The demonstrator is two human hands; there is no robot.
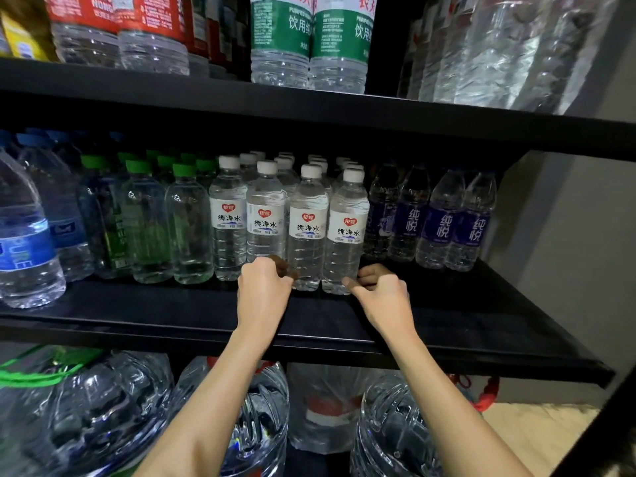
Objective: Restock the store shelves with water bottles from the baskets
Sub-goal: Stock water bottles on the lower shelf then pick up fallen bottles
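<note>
Across the whole view stands black shelving, three levels of it, with a grey wall to its right and a pale floor showing at the lower right. Under the middle shelf sit large clear water jugs, one with a green handle and others with red ones. On the top level a shrink-wrapped pack fills the right end, beside green-labelled bottles and, further left, red-labelled bottles.

On the middle shelf, big blue-labelled bottles stand at the left end. Next come rows of green-capped bottles, and purple-labelled bottles stand at the right end.

Between the green and the purple rows stand the white-capped bottles, upright, in four files running back into the dark. They are clear and ribbed, each with a white label bearing a red heart and black characters. The front four touch side by side, set back from the shelf's front edge.

Before them, the left grip is curled into a fist at the foot of the second bottle; its fingertips are blurred, so I cannot tell whether it pinches anything. The right grip is curled on nothing, thumb tip at the base of the fourth bottle.
</note>
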